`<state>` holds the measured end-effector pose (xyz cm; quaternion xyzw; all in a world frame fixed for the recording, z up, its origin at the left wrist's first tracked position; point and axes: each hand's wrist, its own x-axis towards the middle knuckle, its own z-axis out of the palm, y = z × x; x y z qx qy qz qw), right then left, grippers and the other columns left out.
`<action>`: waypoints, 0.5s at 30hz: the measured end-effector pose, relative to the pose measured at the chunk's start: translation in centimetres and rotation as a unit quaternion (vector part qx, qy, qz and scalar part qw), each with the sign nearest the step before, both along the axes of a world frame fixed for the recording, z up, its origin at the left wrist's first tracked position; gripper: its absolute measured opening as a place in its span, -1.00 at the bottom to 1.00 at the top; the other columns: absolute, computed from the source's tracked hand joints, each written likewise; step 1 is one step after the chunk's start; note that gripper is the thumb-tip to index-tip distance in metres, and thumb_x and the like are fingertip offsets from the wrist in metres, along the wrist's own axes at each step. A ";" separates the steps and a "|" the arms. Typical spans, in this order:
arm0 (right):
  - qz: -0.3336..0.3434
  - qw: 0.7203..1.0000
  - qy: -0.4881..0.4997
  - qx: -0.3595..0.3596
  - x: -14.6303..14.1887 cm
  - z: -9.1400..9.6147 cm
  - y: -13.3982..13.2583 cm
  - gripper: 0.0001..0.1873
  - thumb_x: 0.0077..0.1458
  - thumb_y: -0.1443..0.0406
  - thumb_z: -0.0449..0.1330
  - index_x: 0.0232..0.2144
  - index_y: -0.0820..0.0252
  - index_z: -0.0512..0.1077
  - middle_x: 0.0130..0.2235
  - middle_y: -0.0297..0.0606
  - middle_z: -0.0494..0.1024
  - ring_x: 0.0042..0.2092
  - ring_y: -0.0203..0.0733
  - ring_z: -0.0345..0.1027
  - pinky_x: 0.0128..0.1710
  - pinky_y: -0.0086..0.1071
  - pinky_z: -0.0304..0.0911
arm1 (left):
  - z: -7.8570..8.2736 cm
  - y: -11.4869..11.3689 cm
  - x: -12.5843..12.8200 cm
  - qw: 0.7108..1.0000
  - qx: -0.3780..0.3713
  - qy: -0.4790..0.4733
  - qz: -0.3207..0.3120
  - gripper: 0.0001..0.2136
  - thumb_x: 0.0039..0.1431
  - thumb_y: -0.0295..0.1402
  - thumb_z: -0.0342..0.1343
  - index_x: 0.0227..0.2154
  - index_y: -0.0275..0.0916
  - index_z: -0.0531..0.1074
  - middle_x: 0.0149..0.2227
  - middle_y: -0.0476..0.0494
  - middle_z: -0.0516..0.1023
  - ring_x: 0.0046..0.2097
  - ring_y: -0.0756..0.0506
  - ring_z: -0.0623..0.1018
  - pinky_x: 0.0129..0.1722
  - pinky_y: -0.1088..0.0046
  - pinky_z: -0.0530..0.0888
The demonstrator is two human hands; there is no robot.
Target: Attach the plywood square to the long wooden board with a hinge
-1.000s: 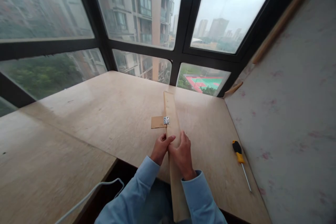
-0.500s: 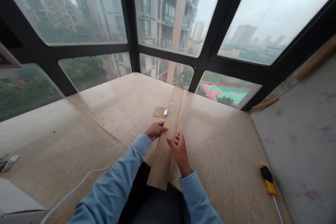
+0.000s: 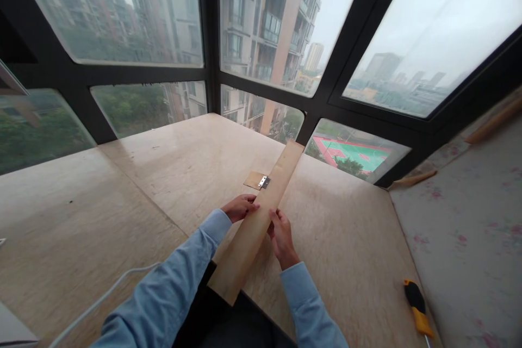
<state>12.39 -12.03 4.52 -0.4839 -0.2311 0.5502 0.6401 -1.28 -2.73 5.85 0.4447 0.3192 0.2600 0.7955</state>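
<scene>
A long thin wooden board (image 3: pixel 255 228) slants away from me over the stone-like ledge, its near end over my lap. My left hand (image 3: pixel 240 207) grips its left edge, thumb on top. On its right edge my right hand (image 3: pixel 281 234) is closed too, with the fingers partly hidden beneath. Just beyond my left hand, a small metal hinge (image 3: pixel 263 181) sits at the board's left edge. It joins a short flat wooden piece (image 3: pixel 252 179) that sticks out to the left.
A screwdriver (image 3: pixel 418 304) with a black and yellow handle lies at the right by the papered wall (image 3: pixel 460 228). A white cable (image 3: pixel 106 296) and part of a white box (image 3: pixel 14 329) are at the lower left. Dark-framed windows (image 3: pixel 261 89) border the ledge.
The board has turned clockwise, its far end moving right and its near end left. My right hand has closed on its right edge. The view has shifted slightly.
</scene>
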 end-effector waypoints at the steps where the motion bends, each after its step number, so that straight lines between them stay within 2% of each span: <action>1: 0.006 1.000 -0.002 0.002 -0.1 -0.2 0.2 -0.56 -0.15 0.04 0.37 -0.29 0.17 0.42 -0.34 -0.29 0.61 -0.29 -0.15 0.51 -0.40 -0.38 0.38 | -0.1 0.2 -0.2 1.000 -0.002 0.009 0.001 -0.51 -0.34 -0.24 0.48 -0.27 -0.39 0.58 -0.31 -0.28 0.63 -0.31 -0.17 0.60 -0.25 0.33 0.48; 8: 0.074 0.997 -0.017 -0.007 -1.3 -1.6 2.4 -0.55 -0.18 0.05 0.37 -0.28 0.22 0.47 -0.31 -0.22 0.64 -0.26 -0.09 0.51 -0.34 -0.30 0.41 | -0.9 2.6 -2.5 0.997 -0.007 0.080 -0.001 -0.58 -0.32 -0.26 0.44 -0.31 -0.34 0.58 -0.40 -0.22 0.62 -0.31 -0.21 0.59 -0.30 0.33 0.47; 15: 0.093 0.995 -0.014 -0.018 -2.8 -2.9 5.4 -0.60 -0.25 0.09 0.39 -0.40 0.23 0.46 -0.38 -0.25 0.62 -0.34 -0.13 0.50 -0.31 -0.27 0.43 | -1.7 4.9 -4.3 0.991 -0.016 0.131 0.015 -0.64 -0.38 -0.25 0.44 -0.44 -0.32 0.57 -0.45 -0.20 0.61 -0.32 -0.21 0.58 -0.28 0.30 0.47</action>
